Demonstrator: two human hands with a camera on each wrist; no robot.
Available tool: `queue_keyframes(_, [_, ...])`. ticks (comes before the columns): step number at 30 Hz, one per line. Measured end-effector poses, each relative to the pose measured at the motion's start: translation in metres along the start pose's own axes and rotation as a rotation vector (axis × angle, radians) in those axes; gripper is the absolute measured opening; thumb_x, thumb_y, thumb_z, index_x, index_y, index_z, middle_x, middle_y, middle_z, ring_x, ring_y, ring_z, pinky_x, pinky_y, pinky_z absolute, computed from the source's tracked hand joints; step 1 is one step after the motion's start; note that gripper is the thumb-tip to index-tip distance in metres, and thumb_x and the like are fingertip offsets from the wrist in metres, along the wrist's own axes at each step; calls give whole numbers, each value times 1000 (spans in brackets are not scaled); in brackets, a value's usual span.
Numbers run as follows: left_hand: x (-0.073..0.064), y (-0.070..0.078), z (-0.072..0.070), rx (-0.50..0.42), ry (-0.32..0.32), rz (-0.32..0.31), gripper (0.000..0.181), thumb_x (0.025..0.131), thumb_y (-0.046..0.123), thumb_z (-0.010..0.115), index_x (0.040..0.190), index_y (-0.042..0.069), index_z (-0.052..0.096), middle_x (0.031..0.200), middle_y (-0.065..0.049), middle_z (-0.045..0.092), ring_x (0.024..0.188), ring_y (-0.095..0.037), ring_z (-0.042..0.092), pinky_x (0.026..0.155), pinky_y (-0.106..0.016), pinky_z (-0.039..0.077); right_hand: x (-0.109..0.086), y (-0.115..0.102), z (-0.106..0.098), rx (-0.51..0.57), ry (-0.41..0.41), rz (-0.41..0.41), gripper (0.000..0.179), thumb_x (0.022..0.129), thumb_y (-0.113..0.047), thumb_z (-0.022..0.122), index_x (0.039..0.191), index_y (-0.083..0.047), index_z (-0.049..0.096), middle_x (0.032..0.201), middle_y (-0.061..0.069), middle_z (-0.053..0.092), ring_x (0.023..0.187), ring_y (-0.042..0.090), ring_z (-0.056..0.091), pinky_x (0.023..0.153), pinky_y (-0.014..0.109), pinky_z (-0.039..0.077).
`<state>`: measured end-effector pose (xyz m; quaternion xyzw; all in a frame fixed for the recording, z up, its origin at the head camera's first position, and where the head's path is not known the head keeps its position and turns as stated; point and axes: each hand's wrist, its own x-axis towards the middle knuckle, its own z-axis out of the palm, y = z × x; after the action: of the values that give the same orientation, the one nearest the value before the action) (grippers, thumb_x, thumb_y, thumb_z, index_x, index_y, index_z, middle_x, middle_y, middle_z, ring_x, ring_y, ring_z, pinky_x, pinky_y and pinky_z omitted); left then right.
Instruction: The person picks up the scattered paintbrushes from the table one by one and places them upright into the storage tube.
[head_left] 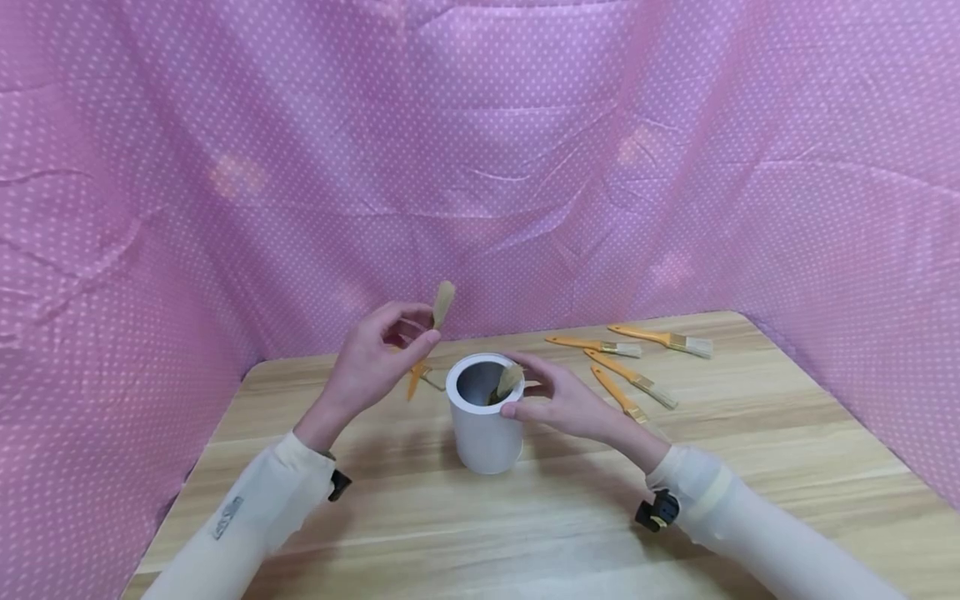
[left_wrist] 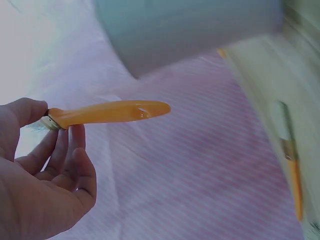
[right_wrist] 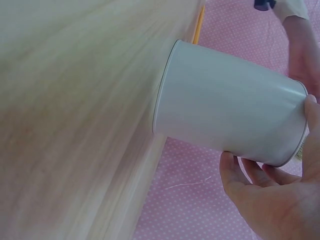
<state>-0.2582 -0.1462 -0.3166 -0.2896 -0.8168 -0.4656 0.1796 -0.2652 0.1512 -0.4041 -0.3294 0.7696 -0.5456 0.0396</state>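
My left hand (head_left: 375, 354) pinches a paintbrush (left_wrist: 115, 111) between thumb and fingers near its metal band. In the head view its pale bristles point up, left of and above the white can (head_left: 486, 437). The left wrist view shows its smooth orange handle sticking out past the fingers. The can stands upright on the table, open at the top. My right hand (head_left: 562, 402) grips the can at its right side near the rim, thumb in front and fingers behind. Inside the can another paintbrush (head_left: 508, 381) leans against the rim, bristles up; its handle is hidden.
Several orange-handled brushes (head_left: 630, 379) lie on the wooden table (head_left: 465, 542) to the right of the can. More orange handle (head_left: 414, 380) shows behind my left hand. Pink dotted cloth (head_left: 480, 183) hangs around the table's back and sides.
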Motion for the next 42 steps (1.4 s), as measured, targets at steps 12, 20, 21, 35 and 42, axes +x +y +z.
queue_keyframes(12, [-3, 37, 4, -172, -22, 15, 32, 94, 15, 76, 122, 7, 63, 108, -5, 67, 95, -20, 65, 85, -37, 53, 0, -1, -2, 2, -1, 15, 76, 89, -27, 83, 154, -22, 44, 145, -3, 53, 124, 21, 57, 102, 43, 47])
queue_keyframes(20, [-6, 40, 10, -263, -20, 5, 31, 94, 9, 74, 122, 2, 61, 108, -10, 67, 101, -24, 65, 88, -38, 53, 0, 2, 1, 32, -7, 12, 74, 90, -24, 82, 153, -21, 44, 144, -3, 53, 123, 22, 58, 102, 47, 46])
queue_keyframes(21, [-7, 38, 13, -267, -35, -1, 31, 95, 9, 74, 122, 2, 61, 109, -10, 67, 101, -24, 65, 89, -40, 53, 0, 3, 2, 35, -8, 10, 74, 90, -24, 82, 153, -21, 44, 145, -2, 53, 124, 22, 58, 103, 47, 46])
queue_keyframes(35, [-26, 13, 59, -144, -187, -5, 30, 93, 9, 76, 120, 10, 64, 106, -2, 68, 96, -17, 66, 84, -39, 56, -3, 3, 3, 31, -14, 19, 75, 90, -27, 81, 155, -22, 42, 145, -2, 53, 124, 23, 57, 100, 49, 48])
queue_keyframes(42, [-25, 9, 68, 19, -185, 27, 30, 92, 10, 76, 120, 13, 65, 107, 6, 66, 100, -13, 62, 87, -37, 54, -5, 0, 1, 13, 8, 36, 76, 89, -30, 83, 154, -21, 43, 144, -1, 53, 125, 28, 57, 96, 46, 52])
